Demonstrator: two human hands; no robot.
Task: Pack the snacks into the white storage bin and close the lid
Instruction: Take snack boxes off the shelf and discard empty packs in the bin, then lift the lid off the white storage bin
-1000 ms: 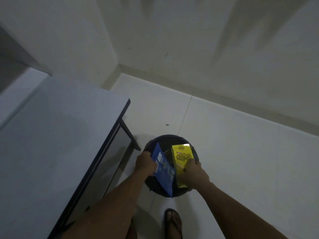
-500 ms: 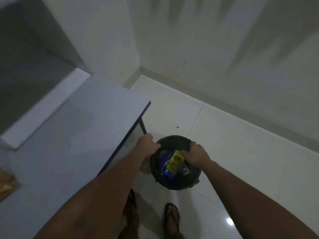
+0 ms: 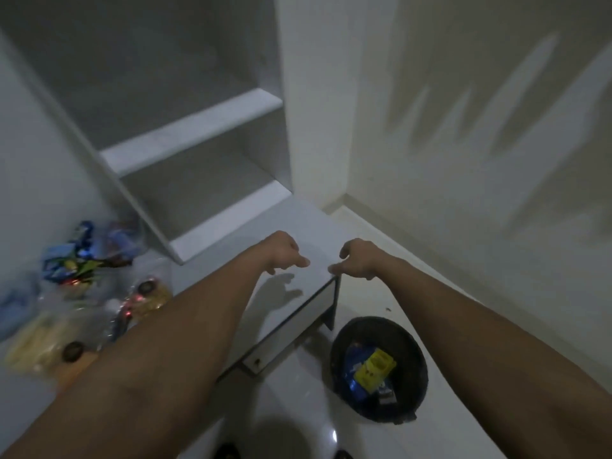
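Change: both hands have left the bucket rim and now hang in the air above the table's far right corner; the view has swung up and left, bringing shelves and a snack pile into sight.
Writing: none legible; the packets' print is too small and blurred to read.
Bucket [image 3: 412, 366]: dark, round, open-topped, on the pale floor at near right, just beside the table leg [image 3: 332, 303].
Yellow packet [image 3: 374, 367]: inside the bucket, lying tilted across the blue packet [image 3: 351, 376]; a small dark packet shows just near of them.
Snack pile [image 3: 82, 286]: on the table's left part, well apart from the bucket; blue, green, yellow and clear wrappers, blurred, contents cannot be told.
Left hand [image 3: 283, 251]: over the table [image 3: 231, 233], fingers loosely curled, forefinger and thumb toward the right; holds nothing.
Right hand [image 3: 359, 260]: above the table's corner edge, fingers hanging loosely curled, forefinger tip toward the left hand; holds nothing. Contact with the edge cannot be told.
Gap: the two hands are near each other, apart.
Shelves [image 3: 192, 127]: white, at far left behind the table.
Feet: dark footwear at the near edge, on the floor.
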